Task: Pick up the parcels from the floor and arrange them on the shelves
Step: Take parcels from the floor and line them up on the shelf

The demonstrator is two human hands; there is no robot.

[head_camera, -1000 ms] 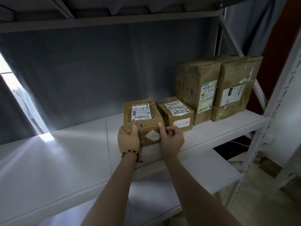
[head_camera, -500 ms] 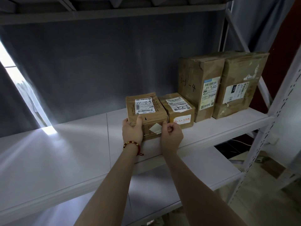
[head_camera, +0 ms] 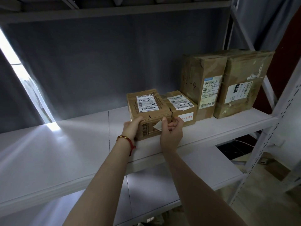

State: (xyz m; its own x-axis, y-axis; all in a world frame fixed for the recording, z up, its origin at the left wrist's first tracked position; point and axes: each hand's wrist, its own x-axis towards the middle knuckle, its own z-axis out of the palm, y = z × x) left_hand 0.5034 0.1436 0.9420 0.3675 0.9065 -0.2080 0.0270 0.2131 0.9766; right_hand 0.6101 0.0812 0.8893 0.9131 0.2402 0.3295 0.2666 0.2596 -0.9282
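Four boxes sit at the right end of the shelf (head_camera: 73,144): two tall boxes (head_camera: 203,85), a small box (head_camera: 182,105), and the parcel (head_camera: 146,105), now slid back against it. Left hand (head_camera: 132,128) and right hand (head_camera: 172,135) grip its front corners with curled fingers; placing looks nearly done.

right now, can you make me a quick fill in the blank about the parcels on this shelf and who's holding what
The shelf carries ____ parcels in a row.
The left hand and right hand hold the small parcel at the row's ____ end.
The red bracelet sits on the ____ wrist.
Counting from the left, the tall parcel with the blue-topped label is ____.
Missing words: four; left; left; third.
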